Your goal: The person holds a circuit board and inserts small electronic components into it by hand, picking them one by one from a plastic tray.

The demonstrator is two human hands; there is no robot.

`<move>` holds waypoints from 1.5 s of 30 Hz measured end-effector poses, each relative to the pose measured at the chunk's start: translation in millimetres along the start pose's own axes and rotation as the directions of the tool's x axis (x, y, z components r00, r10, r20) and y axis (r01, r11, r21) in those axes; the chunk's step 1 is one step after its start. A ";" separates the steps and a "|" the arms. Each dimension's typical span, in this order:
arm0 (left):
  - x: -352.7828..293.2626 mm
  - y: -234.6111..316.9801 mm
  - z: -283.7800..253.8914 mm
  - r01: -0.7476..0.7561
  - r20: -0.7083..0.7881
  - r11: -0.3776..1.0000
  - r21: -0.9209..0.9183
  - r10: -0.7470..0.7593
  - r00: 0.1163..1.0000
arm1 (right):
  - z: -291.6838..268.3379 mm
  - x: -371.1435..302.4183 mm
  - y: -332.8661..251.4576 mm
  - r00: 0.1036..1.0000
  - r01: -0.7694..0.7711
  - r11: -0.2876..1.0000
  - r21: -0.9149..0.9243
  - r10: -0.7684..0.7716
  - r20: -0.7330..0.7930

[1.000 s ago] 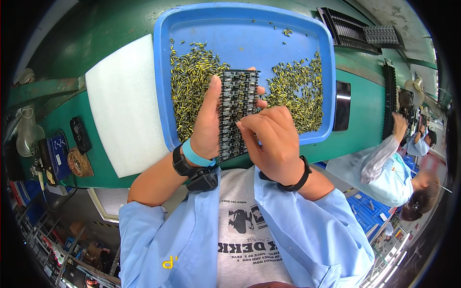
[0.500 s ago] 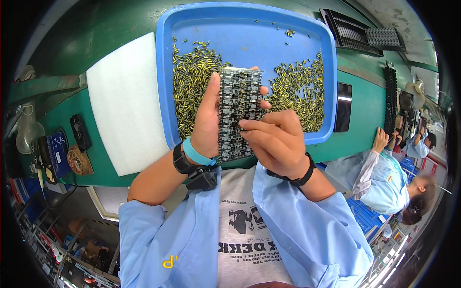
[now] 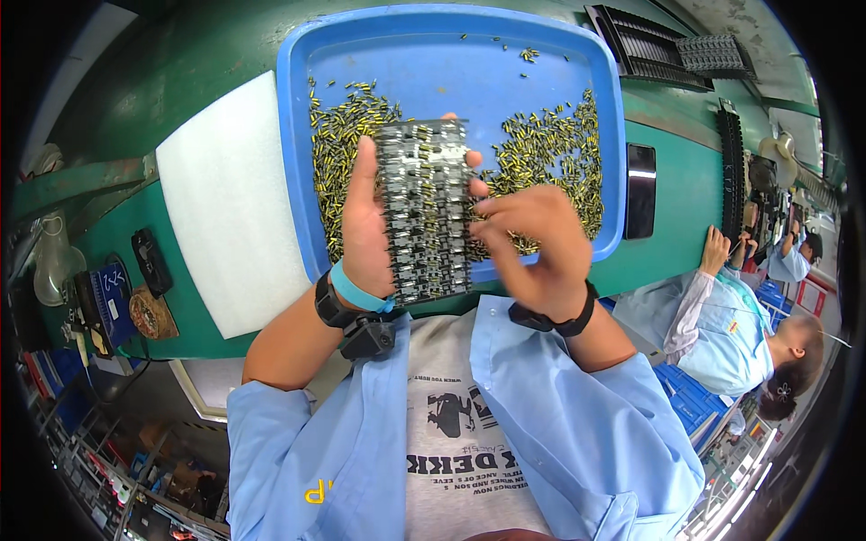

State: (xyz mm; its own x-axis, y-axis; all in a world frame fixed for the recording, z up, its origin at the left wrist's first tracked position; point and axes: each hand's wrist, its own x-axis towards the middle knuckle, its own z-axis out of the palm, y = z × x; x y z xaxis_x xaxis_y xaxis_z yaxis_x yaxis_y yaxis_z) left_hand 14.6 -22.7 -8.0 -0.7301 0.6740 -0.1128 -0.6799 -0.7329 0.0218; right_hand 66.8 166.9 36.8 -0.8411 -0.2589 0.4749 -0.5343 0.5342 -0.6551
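My left hand (image 3: pixel 363 230) is wrapped round a panel of small circuit boards (image 3: pixel 428 212), rows of dark parts with bright metal pieces. Its thumb lies along the panel's left edge, and fingertips show past the right edge. Beside that right edge is my right hand (image 3: pixel 541 243), blurred, with thumb and forefinger bent toward the panel; what lies between the fingertips, if anything, cannot be made out. Beneath both hands stands a blue tray (image 3: pixel 406 59) holding many small black-and-yellow cylindrical parts (image 3: pixel 550 153), heaped on its left and right sides.
A white foam sheet (image 3: pixel 230 207) lies left of the tray; a black phone-like slab (image 3: pixel 640 191) lies right of it. Black racks (image 3: pixel 649 50) stand at the far right. A co-worker (image 3: pixel 722 334) sits on the right. A notebook (image 3: pixel 110 302) is at the far left.
The right hand has come off the panel's face and moved to the right, its fingertips loosening. The left hand and the panel have shifted slightly left in view.
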 end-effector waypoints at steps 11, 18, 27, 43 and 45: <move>1.1 3.1 -2.1 -0.098 -0.037 0.995 0.023 0.098 0.994 | -23.0 -9.9 34.1 0.905 -0.204 0.946 -0.254 0.281 0.320; 0.2 1.3 0.7 -0.083 -0.077 0.996 0.026 0.085 0.993 | -21.8 -18.2 40.5 0.894 -0.186 0.972 -0.142 0.227 0.386; 0.7 3.9 -2.6 -0.102 -0.088 0.993 0.052 0.107 0.990 | -22.8 -11.3 25.8 0.749 -0.574 0.453 0.682 0.626 0.215; -1.9 2.4 0.4 -0.107 -0.159 0.991 0.081 0.119 0.980 | -0.5 -12.5 18.2 0.731 -0.490 0.320 0.810 0.658 0.182; -1.1 1.8 -3.5 -0.108 -0.144 0.990 0.091 0.120 0.982 | 3.7 -14.0 14.0 0.754 -0.497 0.400 0.770 0.638 0.155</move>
State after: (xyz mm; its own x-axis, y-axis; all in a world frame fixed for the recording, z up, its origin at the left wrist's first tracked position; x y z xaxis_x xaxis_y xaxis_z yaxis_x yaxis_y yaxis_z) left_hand 14.4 -25.1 -11.3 -0.7893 0.5604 -0.2509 -0.6004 -0.7900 0.1244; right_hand 70.8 175.0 18.9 -0.9884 0.0208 -0.1507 0.1391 -0.2774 -0.9506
